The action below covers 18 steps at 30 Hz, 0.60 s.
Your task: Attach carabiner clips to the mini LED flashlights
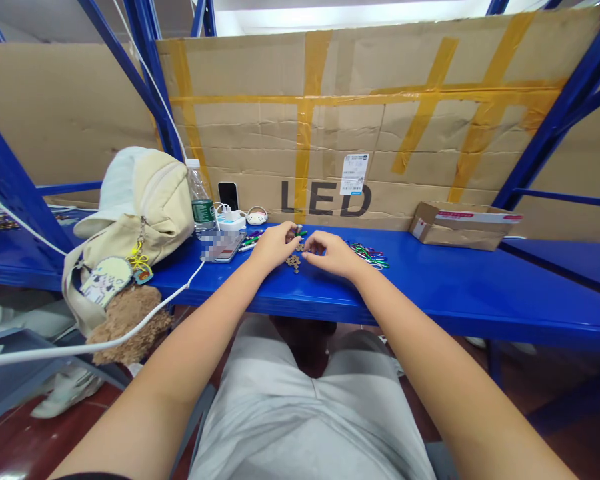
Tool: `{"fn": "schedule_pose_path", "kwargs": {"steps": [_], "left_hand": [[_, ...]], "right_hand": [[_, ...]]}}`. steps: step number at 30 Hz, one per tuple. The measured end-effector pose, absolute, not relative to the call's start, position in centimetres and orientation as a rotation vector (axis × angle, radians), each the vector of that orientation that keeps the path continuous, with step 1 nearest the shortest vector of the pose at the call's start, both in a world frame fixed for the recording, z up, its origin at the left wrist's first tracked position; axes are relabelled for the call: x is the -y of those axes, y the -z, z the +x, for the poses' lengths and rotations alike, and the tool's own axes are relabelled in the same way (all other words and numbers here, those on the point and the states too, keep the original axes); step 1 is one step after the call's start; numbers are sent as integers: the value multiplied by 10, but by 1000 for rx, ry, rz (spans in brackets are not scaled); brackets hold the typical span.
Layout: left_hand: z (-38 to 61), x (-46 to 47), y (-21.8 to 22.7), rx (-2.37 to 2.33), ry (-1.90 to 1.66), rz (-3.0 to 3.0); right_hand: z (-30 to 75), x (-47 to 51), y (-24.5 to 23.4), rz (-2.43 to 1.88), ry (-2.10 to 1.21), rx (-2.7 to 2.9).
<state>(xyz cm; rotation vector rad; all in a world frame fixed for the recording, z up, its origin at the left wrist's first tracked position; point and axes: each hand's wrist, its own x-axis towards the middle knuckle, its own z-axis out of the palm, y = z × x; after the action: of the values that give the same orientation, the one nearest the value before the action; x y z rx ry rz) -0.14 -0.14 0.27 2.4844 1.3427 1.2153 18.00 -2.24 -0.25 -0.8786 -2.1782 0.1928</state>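
Observation:
My left hand [279, 244] is closed over the blue bench, its fingertips at a small green and silver piece [301, 233] whose kind I cannot make out. Facing it, my right hand [331, 255] has its thumb and fingers curled together; what they hold, if anything, is too small to tell. Between and just below the hands lie several small brass-coloured pieces [293, 261]. To the right of my right hand is a pile of thin coloured metal pieces [373, 255], green, purple and silver. More coloured pieces [251, 241] lie left of my left hand, partly hidden.
A phone [225, 247] lies left on the blue bench [445, 287], near a power adapter [230, 219], a water bottle [199, 197] and a cream backpack [150, 193]. A white cable [180, 291] crosses the front left. An open cardboard box [460, 228] stands right; a cardboard wall [260, 147] rises behind.

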Motion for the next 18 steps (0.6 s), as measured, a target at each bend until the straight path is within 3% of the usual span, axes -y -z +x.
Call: {"fn": "schedule_pose_path", "kwargs": {"steps": [10, 18], "left_hand": [[-2, 2, -3, -1331, -1195, 2484], [0, 8, -4, -1202, -1046, 2620]], "right_hand": [[168, 23, 9, -957, -283, 2465], [185, 20, -6, -962, -238, 1879]]}}
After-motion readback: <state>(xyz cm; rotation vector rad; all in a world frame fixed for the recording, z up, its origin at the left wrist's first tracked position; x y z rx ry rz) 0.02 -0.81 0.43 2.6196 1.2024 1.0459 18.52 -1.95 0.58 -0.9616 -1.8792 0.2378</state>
